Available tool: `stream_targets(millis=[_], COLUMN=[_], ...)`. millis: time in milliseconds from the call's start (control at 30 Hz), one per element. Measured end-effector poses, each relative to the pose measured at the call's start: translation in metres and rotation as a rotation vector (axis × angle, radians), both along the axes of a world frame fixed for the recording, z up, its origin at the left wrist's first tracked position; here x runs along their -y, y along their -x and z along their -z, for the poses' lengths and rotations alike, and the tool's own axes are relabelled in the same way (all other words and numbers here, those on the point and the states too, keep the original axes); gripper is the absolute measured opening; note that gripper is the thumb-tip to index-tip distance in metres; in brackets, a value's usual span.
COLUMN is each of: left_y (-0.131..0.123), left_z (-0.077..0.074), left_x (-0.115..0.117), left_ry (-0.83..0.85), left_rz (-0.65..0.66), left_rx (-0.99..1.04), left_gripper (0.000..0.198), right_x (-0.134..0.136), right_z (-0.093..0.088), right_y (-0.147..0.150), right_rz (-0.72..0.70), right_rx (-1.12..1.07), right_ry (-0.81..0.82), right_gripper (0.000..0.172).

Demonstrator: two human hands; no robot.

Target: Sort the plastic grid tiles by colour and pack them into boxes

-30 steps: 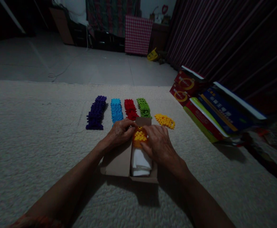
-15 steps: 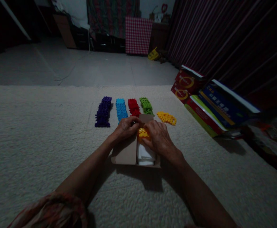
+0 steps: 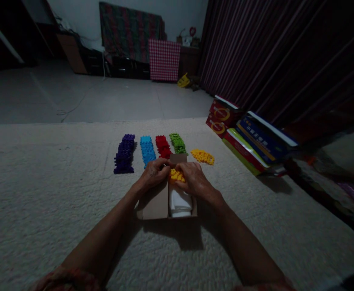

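Note:
An open brown cardboard box (image 3: pixel 153 205) rests on the pale mat, with a folded white packet (image 3: pixel 180 203) inside its near part. My left hand (image 3: pixel 155 174) has its fingers curled over the box's far left edge, by the flap. My right hand (image 3: pixel 195 178) is closed round a cluster of yellow toy blocks (image 3: pixel 177 175) at the box's far end; its fingertips are partly hidden. Beyond the box lie rows of purple blocks (image 3: pixel 125 153), light blue blocks (image 3: pixel 147 150), red blocks (image 3: pixel 163 146) and green blocks (image 3: pixel 178 143). More yellow blocks (image 3: pixel 203 156) sit to the right.
Red boxes (image 3: pixel 222 115) and a blue carton (image 3: pixel 256 135) stand at the mat's right, near a dark striped curtain (image 3: pixel 243 52). Past the mat's far edge is a tiled floor (image 3: pixel 119 99), with a checked cloth (image 3: pixel 165 60) at the back.
The view has tilted up and turned slightly right, so everything appears lower and further left. Both hands stay at the box, and the yellow blocks by my right hand show more plainly.

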State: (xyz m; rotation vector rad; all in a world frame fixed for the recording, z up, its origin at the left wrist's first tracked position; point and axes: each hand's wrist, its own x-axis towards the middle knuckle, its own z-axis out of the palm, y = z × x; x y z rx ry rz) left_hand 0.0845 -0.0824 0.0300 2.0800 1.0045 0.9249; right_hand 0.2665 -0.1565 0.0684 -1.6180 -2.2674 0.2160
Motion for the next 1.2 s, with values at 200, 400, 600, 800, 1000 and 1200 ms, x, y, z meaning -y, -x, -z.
stream_targets(millis=[200, 400, 600, 800, 1000, 1200], left_y=[0.000, -0.002, -0.002, -0.003, -0.003, -0.002], left_z=[0.005, 0.000, 0.001, 0.001, -0.002, 0.002], left_x=[-0.001, 0.002, 0.001, 0.002, 0.003, 0.002], left_ry=[0.001, 0.018, -0.016, -0.009, -0.002, 0.016], left_rz=[0.000, 0.000, -0.022, -0.017, 0.006, 0.009], left_rx=[0.042, 0.059, 0.038, 0.043, 0.056, 0.062], left_gripper=[0.024, 0.024, 0.023, 0.024, 0.024, 0.023], right_x=[-0.005, -0.001, 0.002, -0.014, -0.026, -0.020], right_z=[0.002, -0.016, -0.024, -0.030, -0.041, -0.043], right_y=[-0.006, -0.020, -0.027, -0.024, -0.015, -0.007], right_rz=[-0.051, -0.123, -0.217, -0.257, -0.227, -0.220], right_rx=[-0.103, -0.306, -0.178, -0.144, 0.065, 0.184], right_ry=[0.036, 0.152, 0.281, 0.375, 0.423, 0.388], right_gripper=[0.031, 0.026, 0.031, 0.027, 0.024, 0.018])
